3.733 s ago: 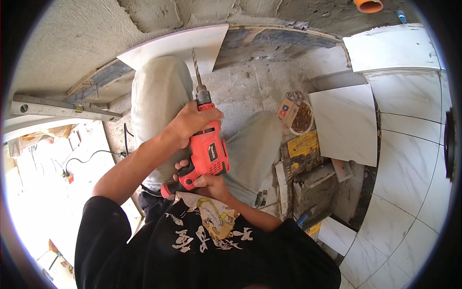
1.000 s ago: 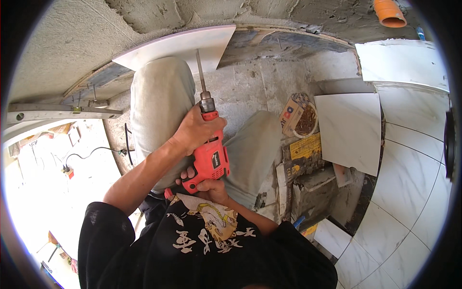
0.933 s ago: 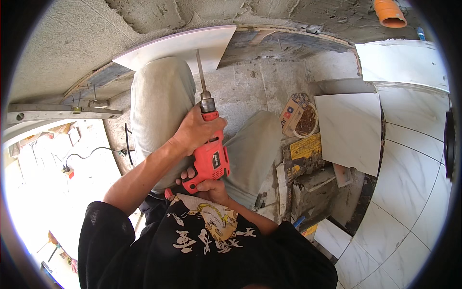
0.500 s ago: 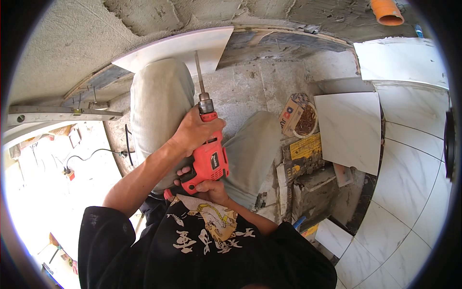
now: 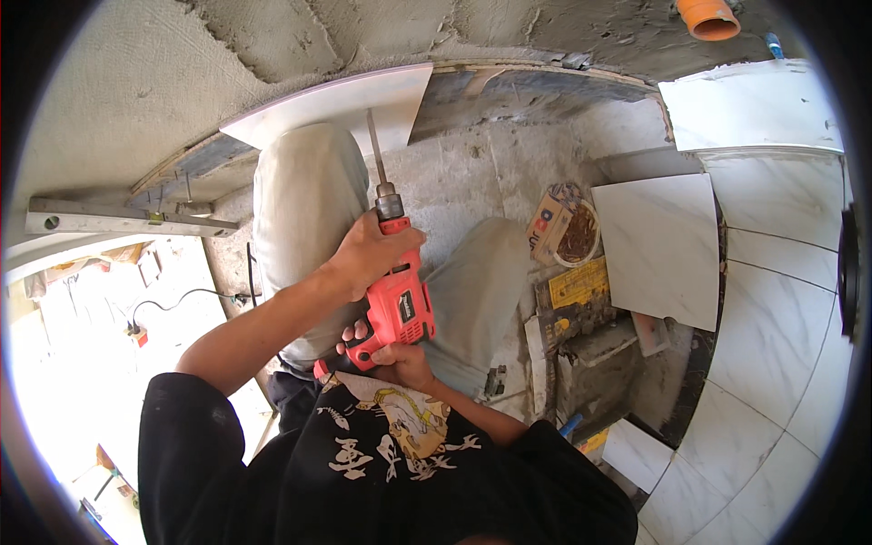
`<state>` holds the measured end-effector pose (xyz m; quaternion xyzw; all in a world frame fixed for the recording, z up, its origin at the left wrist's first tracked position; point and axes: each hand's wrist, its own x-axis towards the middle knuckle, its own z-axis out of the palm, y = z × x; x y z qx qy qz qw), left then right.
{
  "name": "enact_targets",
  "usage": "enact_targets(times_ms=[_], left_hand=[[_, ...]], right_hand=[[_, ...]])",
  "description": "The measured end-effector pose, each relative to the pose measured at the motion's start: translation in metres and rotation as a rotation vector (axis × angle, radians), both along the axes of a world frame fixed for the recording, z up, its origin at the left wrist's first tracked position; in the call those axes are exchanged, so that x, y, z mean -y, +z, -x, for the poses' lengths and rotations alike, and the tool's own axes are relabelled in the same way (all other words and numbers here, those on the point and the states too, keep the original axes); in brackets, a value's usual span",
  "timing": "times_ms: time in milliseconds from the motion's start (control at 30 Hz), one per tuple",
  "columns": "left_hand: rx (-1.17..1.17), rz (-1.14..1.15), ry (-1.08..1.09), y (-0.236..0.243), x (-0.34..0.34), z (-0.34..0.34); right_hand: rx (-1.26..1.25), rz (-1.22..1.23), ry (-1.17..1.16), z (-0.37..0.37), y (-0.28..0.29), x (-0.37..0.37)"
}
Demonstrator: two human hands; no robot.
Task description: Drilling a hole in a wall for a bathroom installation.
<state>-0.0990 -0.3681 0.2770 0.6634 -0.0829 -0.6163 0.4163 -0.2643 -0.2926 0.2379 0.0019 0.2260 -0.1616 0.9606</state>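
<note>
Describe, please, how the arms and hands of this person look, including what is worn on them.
The left hand and right hand wear no gloves. The forearms are uncovered, with no watch or bracelet visible. Short black sleeves end near the elbows.

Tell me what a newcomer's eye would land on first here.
Probably the red drill near the centre, held by the left hand in front and the right hand behind. Its bit points toward a white tile beyond the knee. Next, likely the orange pipe at upper right.
</note>
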Motion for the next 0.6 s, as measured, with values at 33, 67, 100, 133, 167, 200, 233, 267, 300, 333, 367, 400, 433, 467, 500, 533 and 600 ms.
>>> enact_targets(times_ms=[33,67,100,133,167,200,233,267,300,333,367,400,433,467,500,533,600], left_hand=[[0.024,-0.020,0.006,0.002,0.001,0.001],[0.024,-0.020,0.000,-0.002,0.002,0.000],[0.026,0.001,0.003,-0.007,0.000,-0.001],[0.028,0.022,0.007,-0.010,-0.002,-0.001],[0.026,0.019,0.006,-0.013,-0.003,-0.001],[0.024,0.026,0.011,-0.011,-0.002,0.000],[0.021,0.032,0.017,-0.011,-0.001,0.000],[0.021,0.029,0.017,-0.011,-0.001,0.000],[0.022,0.025,0.009,-0.012,-0.001,0.000],[0.024,0.022,0.002,-0.012,-0.001,0.000],[0.023,0.021,0.003,-0.013,-0.001,0.000],[0.023,0.025,0.001,-0.013,-0.001,0.000],[0.023,0.029,0.000,-0.013,-0.001,0.000],[0.022,0.028,0.000,-0.012,-0.001,0.001],[0.030,0.028,-0.002,-0.010,-0.001,0.000],[0.039,0.029,-0.004,-0.008,-0.001,0.000],[0.033,0.030,-0.003,-0.011,-0.001,0.000]], right_hand=[[0.005,0.007,-0.003,0.001,-0.001,0.000],[0.009,0.014,-0.006,0.000,-0.002,0.000],[0.009,0.011,-0.007,0.000,-0.001,-0.001],[0.029,-0.008,-0.018,0.000,0.000,0.000],[0.049,-0.027,-0.030,-0.001,0.002,0.000],[0.048,-0.031,-0.031,-0.001,0.003,0.002],[0.044,-0.034,-0.024,-0.001,0.005,0.004],[0.041,-0.037,-0.016,-0.001,0.006,0.005],[0.039,-0.038,-0.016,-0.001,0.005,0.005],[0.041,-0.038,-0.014,-0.001,0.004,0.005],[0.042,-0.039,-0.011,0.000,0.004,0.005],[0.041,-0.040,-0.011,0.000,0.001,0.004],[0.031,-0.026,0.000,0.001,-0.002,0.002],[0.020,-0.011,0.010,0.002,-0.004,0.001],[0.022,-0.012,0.012,0.001,-0.004,0.001],[0.031,-0.019,0.014,0.001,-0.002,0.002],[0.041,-0.027,0.014,0.000,-0.002,0.002]])
